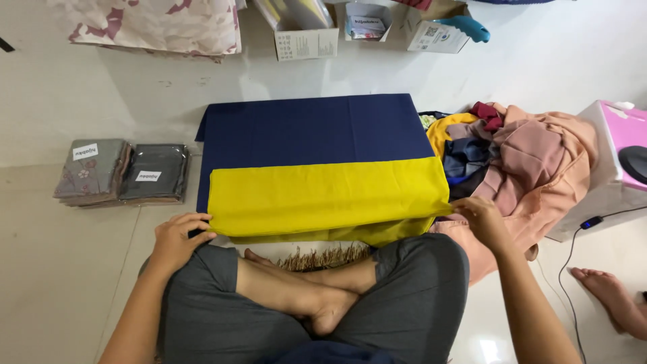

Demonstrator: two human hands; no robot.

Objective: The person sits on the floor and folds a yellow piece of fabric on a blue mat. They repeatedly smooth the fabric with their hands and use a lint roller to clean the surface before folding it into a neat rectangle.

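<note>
Navy blue cloth (310, 131) lies spread flat on the pale floor (81, 269) in the centre of the frame, with a folded yellow cloth (327, 199) laid across its lower half. Right of them sits a heap of pink, red and blue fabrics (526, 162). At centre left, two flat packaged cloths (125, 172) lie side by side. Below, the left hand (176, 239) pinches the yellow cloth's lower left corner, fingers closed on it; the right hand (480, 219) grips its lower right corner, above crossed legs
</note>
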